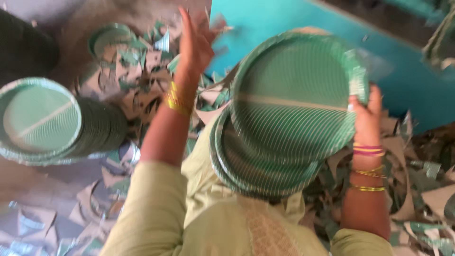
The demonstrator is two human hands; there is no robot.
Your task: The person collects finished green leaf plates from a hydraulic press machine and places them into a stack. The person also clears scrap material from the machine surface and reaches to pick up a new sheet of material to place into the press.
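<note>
Starting big: paper scraps point(137, 90) all over the floor, green and grey offcuts everywhere, plus a teal panel point(284, 19) far right. Over on the left, a tall stack point(42, 121) of green plates lying on its side, well apart from both hands. Far left, one lone plate point(109, 38) half buried in the scraps.

Centre right, held plates point(289, 109): a smaller bunch, tilted up on edge, lower rim resting against the lap. Round, green, fine pale stripes, one pale band across the middle, silvery rim. Thin and light by the look of them, slightly fanned out rather than squared up.

Right hand point(367, 114) clamped on the bunch's right rim, fingers wrapped over the edge. Left hand point(196, 40) up in the air, far side, fingers spread, holding nothing, blurry.

Step in hand, judging from this: gathering and steadying the bunch one-handed. Any squaring-up probably wants that free hand back on the left rim.

Smallest: gold bangles point(176, 100) on the left wrist.
</note>
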